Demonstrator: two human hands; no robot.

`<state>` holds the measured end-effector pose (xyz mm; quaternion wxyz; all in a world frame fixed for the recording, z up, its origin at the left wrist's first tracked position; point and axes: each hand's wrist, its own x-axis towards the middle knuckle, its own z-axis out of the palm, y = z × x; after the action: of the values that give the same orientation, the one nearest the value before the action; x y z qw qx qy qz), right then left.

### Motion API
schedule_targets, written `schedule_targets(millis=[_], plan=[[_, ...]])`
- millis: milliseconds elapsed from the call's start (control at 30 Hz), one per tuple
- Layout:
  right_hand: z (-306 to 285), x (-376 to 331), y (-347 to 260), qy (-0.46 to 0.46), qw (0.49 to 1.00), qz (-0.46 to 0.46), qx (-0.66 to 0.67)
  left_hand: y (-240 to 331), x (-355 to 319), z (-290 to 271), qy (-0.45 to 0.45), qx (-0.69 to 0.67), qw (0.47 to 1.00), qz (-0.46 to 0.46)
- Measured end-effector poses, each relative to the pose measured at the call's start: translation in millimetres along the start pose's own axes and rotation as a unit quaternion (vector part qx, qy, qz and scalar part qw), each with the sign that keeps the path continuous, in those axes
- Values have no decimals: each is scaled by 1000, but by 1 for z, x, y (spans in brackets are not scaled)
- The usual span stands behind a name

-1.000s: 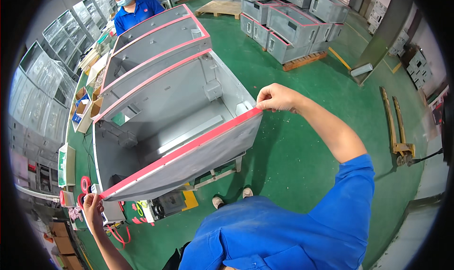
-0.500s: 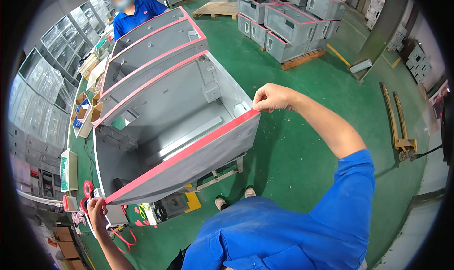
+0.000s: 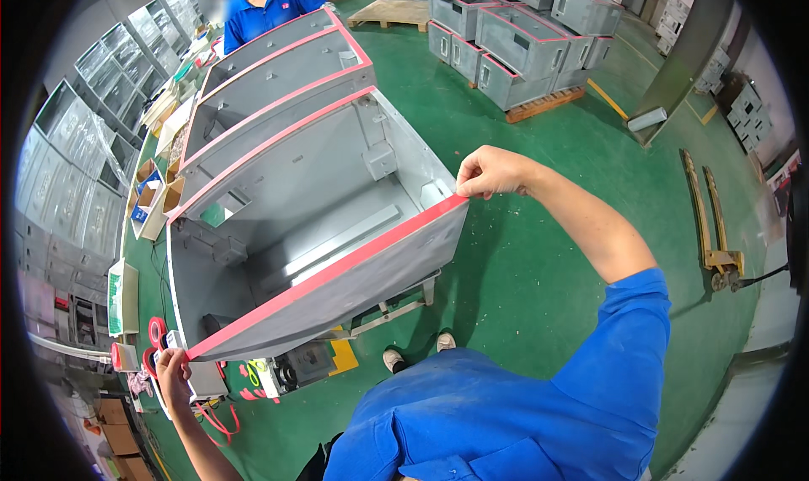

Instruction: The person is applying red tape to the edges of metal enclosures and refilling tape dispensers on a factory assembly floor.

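A large grey metal box [image 3: 362, 291] stands open side up in front of me. Along its near edge runs a strip of pinkish-red tape [image 3: 337, 273], from the near left corner to the right corner. My right hand [image 3: 497, 173] pinches the tape's end at the right corner, fingers closed. At the near left corner my left hand [image 3: 174, 375] is closed on the other end. The box's far edge also carries red tape [image 3: 274, 152], and its two side edges look bare. Whether the near strip is stuck down all along, I cannot tell.
More taped grey boxes [image 3: 278, 81] stand just beyond, with a co-worker [image 3: 274, 8] in blue behind them. Red tape rolls [image 3: 157, 334] and small cartons [image 3: 147, 196] lie on the left. Stacked boxes [image 3: 522, 47] rest on pallets; a pallet jack [image 3: 716, 228] stands far right.
My view has shifted slightly, while both hands stay at the two corners. The co-worker behind the boxes has moved to the right, and a hand now shows at the far box's corner.
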<state>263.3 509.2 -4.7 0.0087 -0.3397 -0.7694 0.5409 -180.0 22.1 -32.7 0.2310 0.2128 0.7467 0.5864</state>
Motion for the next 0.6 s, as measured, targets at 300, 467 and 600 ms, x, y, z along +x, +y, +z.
schedule_targets(millis=[300, 467, 600], plan=[[0, 1, 1, 10, 1000, -7, 0, 3, -2, 3, -4, -3, 1000, 5], [2, 0, 0, 16, 1000, -10, 0, 4, -4, 6, 8, -2, 1000, 4], [3, -1, 0, 20, 1000, -10, -4, 6, -5, 7, -1, -13, 1000, 8]])
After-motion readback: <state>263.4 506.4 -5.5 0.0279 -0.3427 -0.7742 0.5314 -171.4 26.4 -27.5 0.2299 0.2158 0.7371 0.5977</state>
